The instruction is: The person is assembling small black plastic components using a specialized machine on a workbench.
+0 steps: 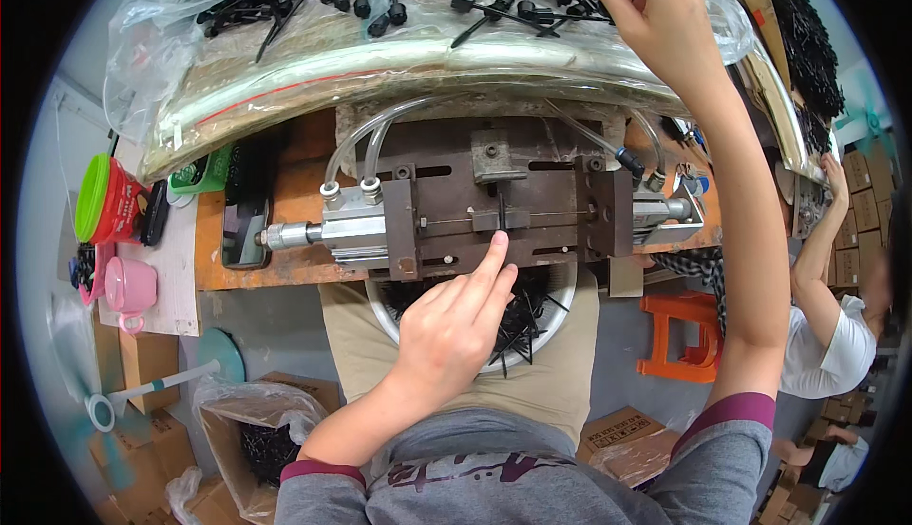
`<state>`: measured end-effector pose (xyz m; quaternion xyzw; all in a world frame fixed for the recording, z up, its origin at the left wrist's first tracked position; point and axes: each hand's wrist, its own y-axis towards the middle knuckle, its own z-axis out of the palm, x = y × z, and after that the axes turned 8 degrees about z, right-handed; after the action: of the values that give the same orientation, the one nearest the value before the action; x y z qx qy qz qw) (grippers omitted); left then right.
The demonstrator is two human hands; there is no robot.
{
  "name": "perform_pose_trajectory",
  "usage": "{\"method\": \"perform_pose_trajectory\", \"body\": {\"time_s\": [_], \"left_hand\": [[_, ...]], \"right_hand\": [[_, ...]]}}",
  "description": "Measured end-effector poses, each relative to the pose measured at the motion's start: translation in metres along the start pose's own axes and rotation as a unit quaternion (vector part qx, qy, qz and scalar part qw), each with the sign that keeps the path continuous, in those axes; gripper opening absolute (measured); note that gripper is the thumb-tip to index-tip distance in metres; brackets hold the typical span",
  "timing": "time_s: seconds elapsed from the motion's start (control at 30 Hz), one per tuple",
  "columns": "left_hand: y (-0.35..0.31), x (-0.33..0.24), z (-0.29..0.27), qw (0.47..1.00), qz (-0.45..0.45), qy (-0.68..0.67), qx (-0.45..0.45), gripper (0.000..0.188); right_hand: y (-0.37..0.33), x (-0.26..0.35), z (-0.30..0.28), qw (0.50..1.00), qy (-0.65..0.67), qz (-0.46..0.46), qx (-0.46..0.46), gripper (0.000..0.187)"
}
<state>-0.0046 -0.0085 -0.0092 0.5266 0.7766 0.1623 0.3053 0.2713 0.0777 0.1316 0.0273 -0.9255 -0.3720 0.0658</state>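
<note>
My left hand (454, 324) reaches over a dark metal clamping fixture (546, 164) with index and middle fingers stretched out. Its index fingertip touches or nearly touches the near end of a thin black part (502, 210) in the small centre block. At the top edge, my right hand (660, 21) is at a heap of black plastic stems with thick heads (380, 2), on clear plastic sheeting. The right thumb and index finger come together in a pinch; something dark shows between them, mostly hidden. Below the fixture, a white-rimmed basin (568, 311) on my lap holds more black stems.
Pneumatic cylinders (353, 226) (655, 211) with clear hoses (359, 140) flank the fixture. Left on the bench are a phone (247, 235), a red-green tub (112, 197) and a pink cup (130, 286). An orange stool (679, 335) and a co-worker (836, 335) are at right; cartons stand around.
</note>
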Motion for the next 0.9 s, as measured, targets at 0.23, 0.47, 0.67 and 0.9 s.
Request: {"method": "perform_pose_trajectory", "body": {"time_s": [0.23,0.47,0.67,0.9], "left_hand": [[0.017,0.005,0.001,0.994,0.045,0.087,0.05,0.027],[0.016,0.005,-0.006,0.998,0.01,0.034,0.056,0.032],[0.033,-0.002,-0.027,0.969,-0.072,-0.189,-0.139,0.047],[0.019,-0.002,-0.041,0.971,0.012,-0.214,-0.104,0.037]], "right_hand": [[0.002,-0.015,-0.01,0.871,0.407,0.274,-0.028,0.018],[-0.055,0.009,-0.02,0.761,0.548,0.321,0.133,0.018],[-0.104,0.069,-0.019,0.656,0.609,0.394,0.21,0.017],[-0.112,0.075,-0.017,0.656,0.605,0.405,0.201,0.018]]}}
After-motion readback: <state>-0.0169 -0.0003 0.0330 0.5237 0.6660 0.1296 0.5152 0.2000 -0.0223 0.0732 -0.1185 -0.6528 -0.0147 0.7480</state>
